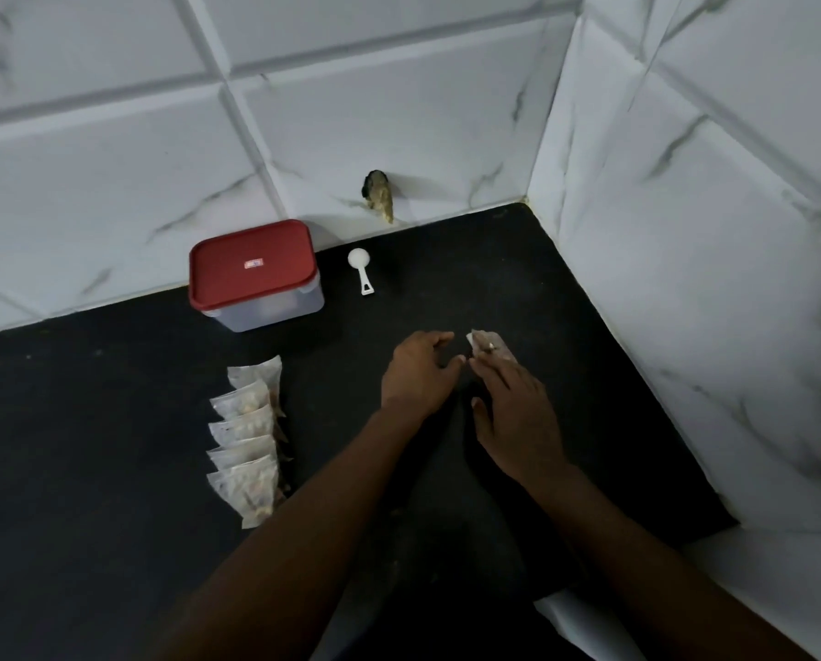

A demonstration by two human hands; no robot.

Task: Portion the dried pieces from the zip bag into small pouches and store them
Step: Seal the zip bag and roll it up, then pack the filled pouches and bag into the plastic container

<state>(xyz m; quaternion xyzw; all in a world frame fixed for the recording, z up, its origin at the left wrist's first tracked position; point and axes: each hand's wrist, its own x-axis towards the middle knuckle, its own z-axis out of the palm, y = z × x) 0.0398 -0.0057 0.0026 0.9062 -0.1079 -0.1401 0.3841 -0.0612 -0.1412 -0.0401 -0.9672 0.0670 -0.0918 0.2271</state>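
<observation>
Several small clear pouches [247, 436] filled with dried pieces lie in an overlapping row on the black counter [113, 422], left of my arms. My right hand [513, 407] lies flat on another small pouch [487, 343], whose top corner sticks out beyond my fingertips. My left hand [418, 369] hovers just left of it, fingers curled and apart, holding nothing. A clear storage box with a red lid [256, 274] stands shut at the back by the wall. A white measuring scoop [360, 267] lies to the right of the box. No zip bag is in view.
White marble-look tiled walls [685, 231] close the counter at the back and on the right, forming a corner. A dark hole with debris [379, 195] marks the back wall above the scoop. The counter's cut edge lies at the lower right [714, 527].
</observation>
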